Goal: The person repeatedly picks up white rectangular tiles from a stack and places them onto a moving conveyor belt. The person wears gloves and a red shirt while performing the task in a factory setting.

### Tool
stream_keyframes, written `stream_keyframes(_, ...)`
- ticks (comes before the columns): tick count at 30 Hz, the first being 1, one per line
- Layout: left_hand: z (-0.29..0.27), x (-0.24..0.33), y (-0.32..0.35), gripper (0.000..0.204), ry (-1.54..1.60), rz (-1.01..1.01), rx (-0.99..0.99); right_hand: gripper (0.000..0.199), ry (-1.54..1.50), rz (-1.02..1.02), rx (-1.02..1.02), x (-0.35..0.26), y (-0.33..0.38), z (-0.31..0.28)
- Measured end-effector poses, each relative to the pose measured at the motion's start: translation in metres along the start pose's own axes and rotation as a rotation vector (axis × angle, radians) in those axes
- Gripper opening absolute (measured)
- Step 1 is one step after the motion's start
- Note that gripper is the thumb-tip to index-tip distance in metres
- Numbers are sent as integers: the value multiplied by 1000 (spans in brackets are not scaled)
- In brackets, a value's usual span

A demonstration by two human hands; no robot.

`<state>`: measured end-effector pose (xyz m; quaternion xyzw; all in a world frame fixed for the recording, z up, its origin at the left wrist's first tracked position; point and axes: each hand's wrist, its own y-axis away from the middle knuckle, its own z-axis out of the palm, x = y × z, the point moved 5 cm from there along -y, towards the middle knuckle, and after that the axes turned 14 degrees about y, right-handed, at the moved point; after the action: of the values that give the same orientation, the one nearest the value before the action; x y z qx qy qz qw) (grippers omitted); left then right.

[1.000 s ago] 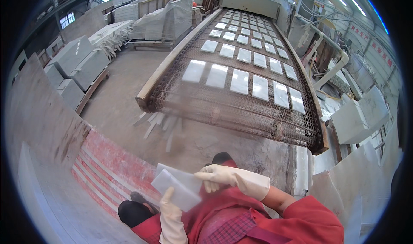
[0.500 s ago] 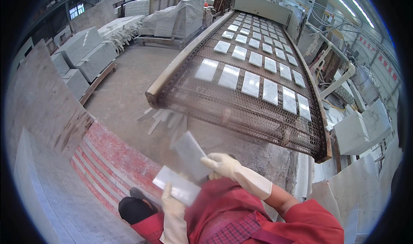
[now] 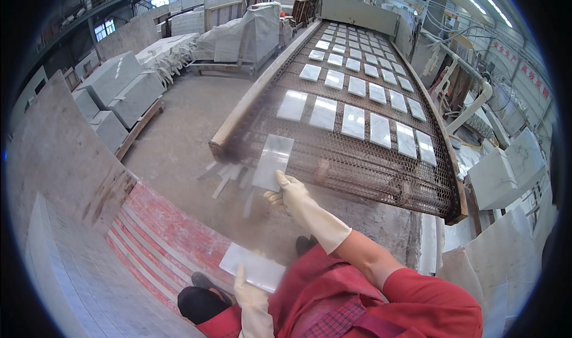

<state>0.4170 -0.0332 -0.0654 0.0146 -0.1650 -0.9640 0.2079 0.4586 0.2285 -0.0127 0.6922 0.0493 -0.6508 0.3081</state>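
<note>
Both of my hands wear cream rubber gloves. My right hand (image 3: 291, 194) grips the lower end of a pale marble tile (image 3: 274, 161), held out over the near left corner of the mesh conveyor (image 3: 381, 186). Close to my body, my left hand (image 3: 250, 288) is closed on the edge of a second white tile (image 3: 253, 268), thumb on top and fingers hidden beneath. On the conveyor, glossy white tiles lie in rows; a tile at the left of the nearest row (image 3: 292, 105) is closest to the one I hold out.
A wooden side rail (image 3: 262, 94) edges the conveyor on its left. Stone offcuts (image 3: 223, 177) lie on the floor by its near corner. A red and white striped surface (image 3: 161, 225) is at my left, beside large slabs (image 3: 77, 266). Pale stone blocks (image 3: 497, 180) stand at right.
My right hand has reached forward and up, carrying its tile from above the other tile to the conveyor's near edge. My left hand, still holding its tile, has shifted slightly right and down.
</note>
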Motion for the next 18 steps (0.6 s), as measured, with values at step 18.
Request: stream_keyframes(18, -15, 6, -5, 60, -80, 104, -72, 37, -132, 57, -14, 10, 3, 4)
